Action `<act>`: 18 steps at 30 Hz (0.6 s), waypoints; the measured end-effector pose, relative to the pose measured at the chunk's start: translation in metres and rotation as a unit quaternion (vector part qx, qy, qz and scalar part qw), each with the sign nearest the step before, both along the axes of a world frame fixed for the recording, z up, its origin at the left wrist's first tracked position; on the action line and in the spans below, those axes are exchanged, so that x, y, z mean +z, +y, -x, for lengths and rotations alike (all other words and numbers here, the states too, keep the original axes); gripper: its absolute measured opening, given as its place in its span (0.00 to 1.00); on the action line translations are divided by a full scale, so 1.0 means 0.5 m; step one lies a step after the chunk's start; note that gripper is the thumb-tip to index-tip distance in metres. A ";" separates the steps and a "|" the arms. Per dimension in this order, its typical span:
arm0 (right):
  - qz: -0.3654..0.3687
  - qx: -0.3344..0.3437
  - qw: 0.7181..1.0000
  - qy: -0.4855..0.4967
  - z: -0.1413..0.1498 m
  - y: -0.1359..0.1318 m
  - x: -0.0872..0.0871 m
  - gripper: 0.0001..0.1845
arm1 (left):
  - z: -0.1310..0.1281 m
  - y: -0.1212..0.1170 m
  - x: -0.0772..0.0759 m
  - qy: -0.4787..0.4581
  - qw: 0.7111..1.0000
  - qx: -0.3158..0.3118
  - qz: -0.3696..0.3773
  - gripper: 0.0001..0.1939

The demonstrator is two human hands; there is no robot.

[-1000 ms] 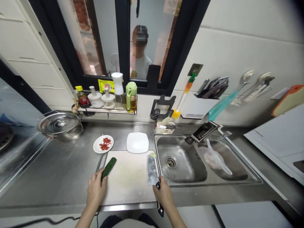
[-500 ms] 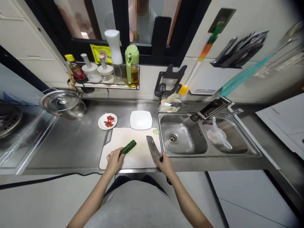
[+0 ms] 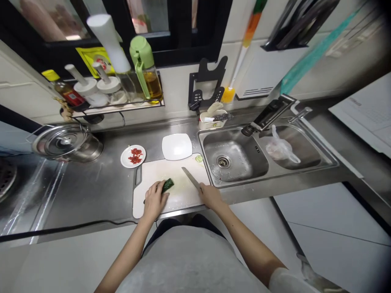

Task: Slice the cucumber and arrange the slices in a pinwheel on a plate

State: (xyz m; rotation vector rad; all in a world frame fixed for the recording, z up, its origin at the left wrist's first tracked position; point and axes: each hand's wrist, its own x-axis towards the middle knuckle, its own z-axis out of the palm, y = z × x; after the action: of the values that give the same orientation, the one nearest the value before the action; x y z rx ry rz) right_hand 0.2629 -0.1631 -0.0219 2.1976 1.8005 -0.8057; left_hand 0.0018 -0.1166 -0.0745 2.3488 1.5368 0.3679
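My left hand (image 3: 155, 199) is closed over a dark green cucumber (image 3: 168, 185) lying on the white cutting board (image 3: 177, 205). Most of the cucumber is under my fingers; its cut end points to the upper right. In my right hand (image 3: 210, 196) is a kitchen knife (image 3: 192, 178), its handle hidden by my fingers. The blade is turned nearly edge-on and slants up to the left, apart from the cucumber. A pale cucumber slice (image 3: 199, 158) rests at the board's upper right corner.
Behind the board stand a white square plate (image 3: 177, 147) and a small plate (image 3: 124, 158) of chopped red pieces. A steel sink (image 3: 238, 162) adjoins on the right, with a plastic bag (image 3: 281, 149) in its second basin. A lidded pot (image 3: 91, 148) is at left.
My left hand has moved forward over the cucumber, covering more of it. The knife blade has turned from showing its flat side to nearly edge-on. The camera view has shifted and tilted.
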 end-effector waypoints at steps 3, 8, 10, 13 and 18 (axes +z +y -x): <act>0.006 0.014 1.000 -0.005 0.003 0.005 0.008 0.17 | -0.025 0.017 -0.005 -0.007 1.000 -0.018 -0.012 0.23; 0.019 0.030 0.999 -0.004 0.006 0.018 0.016 0.17 | -0.007 0.028 -0.006 -0.064 0.995 -0.077 0.023 0.22; 0.017 0.027 0.999 -0.006 0.007 0.023 0.016 0.18 | 0.002 0.026 -0.006 -0.072 0.994 -0.081 0.022 0.23; 0.015 0.030 0.999 -0.002 0.015 0.027 0.016 0.20 | 0.004 0.025 -0.010 -0.074 0.995 -0.062 -0.021 0.23; 0.009 0.058 0.998 0.035 0.049 0.022 0.025 0.22 | 0.006 0.036 -0.018 -0.084 0.993 -0.058 -0.063 0.18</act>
State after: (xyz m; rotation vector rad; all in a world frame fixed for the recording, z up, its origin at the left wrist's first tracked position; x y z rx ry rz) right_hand 0.2384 -0.1518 -0.0095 2.0559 1.9261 -0.8792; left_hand -0.0013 -0.0984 -0.0833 2.4185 1.3284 0.6331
